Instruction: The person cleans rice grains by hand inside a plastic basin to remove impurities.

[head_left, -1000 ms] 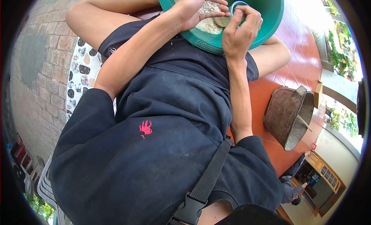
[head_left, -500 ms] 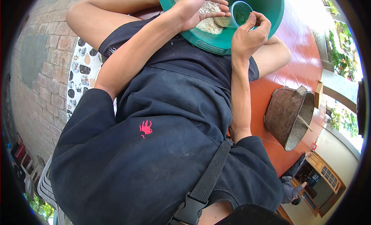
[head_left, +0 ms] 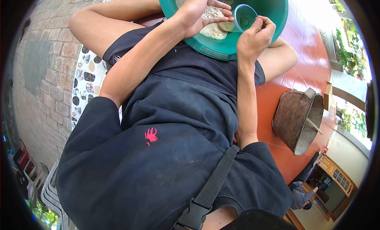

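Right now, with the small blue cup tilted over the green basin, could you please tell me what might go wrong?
1. The right hand pinches the small translucent blue plastic cup by its fingertips only, tilted; it may slip into the pale coarse meal.
2. The round green plastic basin rests on the lap with neither hand gripping it; it could tip.
3. Meal in the cupped left hand may miss the narrow cup mouth.

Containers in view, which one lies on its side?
The rusty metal bucket on the orange floor; the green basin sits upright, and the right hand holds the blue cup.
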Motion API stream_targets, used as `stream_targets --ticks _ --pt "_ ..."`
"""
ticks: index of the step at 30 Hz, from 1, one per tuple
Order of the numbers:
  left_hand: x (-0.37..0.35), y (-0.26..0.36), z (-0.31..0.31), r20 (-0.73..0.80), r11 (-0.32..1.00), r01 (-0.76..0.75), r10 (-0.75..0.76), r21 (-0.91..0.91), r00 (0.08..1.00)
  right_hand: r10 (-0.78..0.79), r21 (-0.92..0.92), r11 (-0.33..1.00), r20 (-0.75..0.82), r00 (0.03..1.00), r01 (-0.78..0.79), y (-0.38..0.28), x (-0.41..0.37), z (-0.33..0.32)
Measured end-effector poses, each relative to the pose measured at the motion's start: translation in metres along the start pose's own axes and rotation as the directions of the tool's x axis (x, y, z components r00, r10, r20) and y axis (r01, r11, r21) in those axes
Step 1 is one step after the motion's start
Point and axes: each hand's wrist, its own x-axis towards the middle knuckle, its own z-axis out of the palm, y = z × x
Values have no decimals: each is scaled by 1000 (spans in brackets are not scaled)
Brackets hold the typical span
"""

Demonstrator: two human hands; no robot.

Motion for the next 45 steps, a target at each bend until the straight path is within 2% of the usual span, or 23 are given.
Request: stream_targets --ticks 7,9,10,12,13,15,16,17,19,22,26,31,37,45 --pt "2 -1 -2 -32 1000 11 -11 1 999 6 61 998 43 999 -9 -2 0 0" --pt "2 -2 -3 0 1000 -14 14 -19 1000 -153 54 987 47 987 150 -6 1 -2" --pt "3 -3 -2 0 1000 -14 14 -20 1000 -154 53 987 47 987 151 -8 2 -3" --pt "1 -4 3 -94 995 -99 98 -1 991 -496 83 868 153 855 489 -14 3 -4" --pt "-4 -4 4 -93 995 -101 100 -1 991 -498 84 867 151 854 491 -17 1 -5" --pt "-18 -1 8 8 946 -194 198 259 980 -566 77 822 211 797 564 -24 1 -3" --pt "-21 -2 9 -18 954 -175 185 245 983 -532 80 844 245 811 530 -24 -1 -1" --pt "-23 1 7 38 948 -152 147 280 988 -504 55 859 278 818 510 -25 -3 -1" --pt "-20 0 7 -29 957 -120 132 264 991 -458 25 875 368 809 484 -23 -4 0" --pt "-19 -3 9 -34 952 -94 109 290 993 -411 21 896 417 811 443 -20 -6 1" --pt "-19 -3 7 -1 957 -90 94 276 996 -380 26 914 409 830 406 -18 -7 5" --pt "-12 -6 3 -40 967 -58 70 250 997 -377 77 922 393 839 379 -15 -8 5" --pt "-17 -4 7 -11 944 -77 85 321 996 -374 125 927 345 861 353 -14 -8 5" --pt "-17 -4 9 3 946 -62 65 319 998 -369 144 929 334 867 340 -12 -7 2"
